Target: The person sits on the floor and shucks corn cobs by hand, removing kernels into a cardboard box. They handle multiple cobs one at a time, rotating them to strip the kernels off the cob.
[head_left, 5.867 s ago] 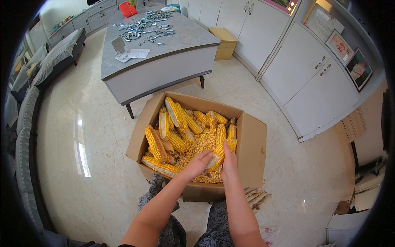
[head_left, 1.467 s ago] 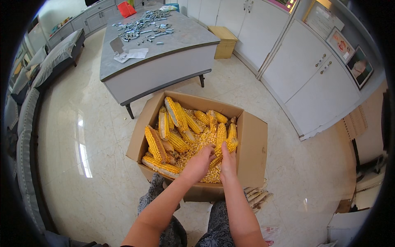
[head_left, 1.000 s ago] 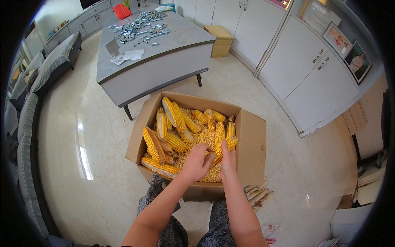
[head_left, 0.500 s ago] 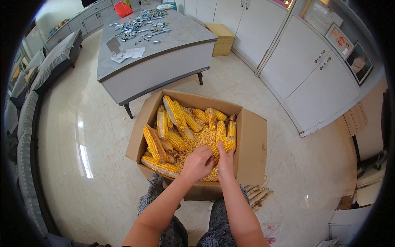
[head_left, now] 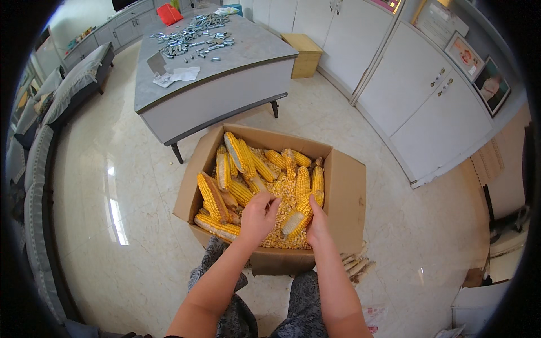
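Middle of the frame, from where I stand: right hand point(head_left: 319, 224) has its grip closed round an ear of corn point(head_left: 305, 212), slanted over the cardboard box point(head_left: 345, 200), lower end toward lower left. Pale, kernel-free patch at that lower end, yellow rows on the rest. Left hand point(head_left: 257, 215) is just left of the ear, apart from it, fingers curled; no ear in that grip, can't tell if kernels are tucked inside.

Step in hand, my read: shelling, this ear only partly stripped. Loose kernels point(head_left: 286, 190) lie below it in the box. Whole ears point(head_left: 211, 197) fill the box's left side, so plenty seems left to do.

Next move calls for left fingers back on the edge of the bare patch, thumb pushing row by row, right grip firm and turning the ear for fresh rows. Best keep it low inside the walls; kernels could skip onto the floor point(head_left: 152, 225).
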### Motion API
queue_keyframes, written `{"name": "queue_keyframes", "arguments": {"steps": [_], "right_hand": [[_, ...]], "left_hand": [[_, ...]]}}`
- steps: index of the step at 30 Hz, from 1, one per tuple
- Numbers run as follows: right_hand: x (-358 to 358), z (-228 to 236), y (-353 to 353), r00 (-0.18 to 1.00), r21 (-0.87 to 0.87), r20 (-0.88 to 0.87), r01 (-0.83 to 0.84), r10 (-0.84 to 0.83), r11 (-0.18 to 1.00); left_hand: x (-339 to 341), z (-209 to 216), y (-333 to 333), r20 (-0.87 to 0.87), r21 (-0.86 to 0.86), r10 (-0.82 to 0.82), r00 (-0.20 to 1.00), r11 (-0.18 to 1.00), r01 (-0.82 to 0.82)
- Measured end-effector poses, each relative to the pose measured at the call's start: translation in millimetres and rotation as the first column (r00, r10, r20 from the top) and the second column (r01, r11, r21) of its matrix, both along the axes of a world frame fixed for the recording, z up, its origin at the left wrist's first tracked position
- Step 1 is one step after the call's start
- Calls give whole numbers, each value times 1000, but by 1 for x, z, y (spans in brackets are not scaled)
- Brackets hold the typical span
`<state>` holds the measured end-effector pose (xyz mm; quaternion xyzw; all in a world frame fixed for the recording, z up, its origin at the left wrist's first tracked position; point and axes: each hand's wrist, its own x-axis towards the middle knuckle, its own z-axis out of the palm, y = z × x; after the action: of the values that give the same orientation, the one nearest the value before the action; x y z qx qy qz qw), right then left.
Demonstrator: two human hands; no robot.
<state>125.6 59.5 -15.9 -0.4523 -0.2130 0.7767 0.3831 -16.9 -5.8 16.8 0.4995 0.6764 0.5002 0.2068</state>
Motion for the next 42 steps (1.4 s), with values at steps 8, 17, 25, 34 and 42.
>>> {"name": "queue_keyframes", "arguments": {"steps": [8, 17, 25, 34, 42], "right_hand": [[-10, 5, -5, 986, 106, -126, -96, 109, 990], [-27, 3, -19, 858, 452, 510, -327, 61, 830], [-28, 7, -14, 904, 523, 422, -304, 68, 796], [-27, 22, -21, 841, 600, 541, -393, 9, 697], [-27, 25, -16, 896, 497, 427, -341, 117, 798]], "left_hand": [[22, -11, 4, 831, -286, 89, 550, 915, 283], [30, -30, 8, 789, -187, 66, 610, 973, 136], [36, -48, 8, 759, -86, -27, 651, 986, 140], [34, -9, 1, 811, -175, 69, 582, 976, 128], [37, -14, 1, 789, -156, 39, 613, 978, 140]]}}
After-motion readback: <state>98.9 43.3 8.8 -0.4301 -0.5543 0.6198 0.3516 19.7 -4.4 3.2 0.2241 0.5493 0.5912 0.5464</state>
